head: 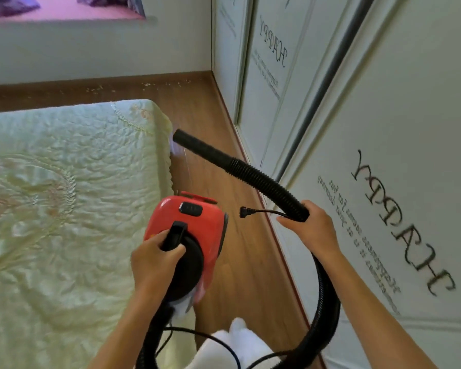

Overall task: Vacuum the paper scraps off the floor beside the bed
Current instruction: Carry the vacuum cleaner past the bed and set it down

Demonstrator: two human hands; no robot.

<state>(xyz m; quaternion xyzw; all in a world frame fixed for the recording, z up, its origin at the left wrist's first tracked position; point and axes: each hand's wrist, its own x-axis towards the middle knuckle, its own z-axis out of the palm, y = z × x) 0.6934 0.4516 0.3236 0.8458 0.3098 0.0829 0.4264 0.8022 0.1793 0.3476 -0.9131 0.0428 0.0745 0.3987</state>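
My left hand (155, 259) grips the black handle of a red canister vacuum (194, 222), carried above the floor by the bed's right edge. My right hand (312, 227) holds the black ribbed hose (250, 175), together with a thin black cord ending in a plug (244, 211). The hose's open nozzle end (179, 135) points forward and up, in the air near the bed's far corner. Small pale paper scraps (155, 84) lie scattered on the wooden floor (240, 262) along the far wall, beyond the foot of the bed.
A bed with a pale green quilted cover (64, 195) fills the left. White wardrobe doors (383, 129) printed with "HAPPY" line the right, leaving a narrow floor strip between. A window ledge with a pink cushion (64, 9) sits at the far wall. The hose loops behind my right arm.
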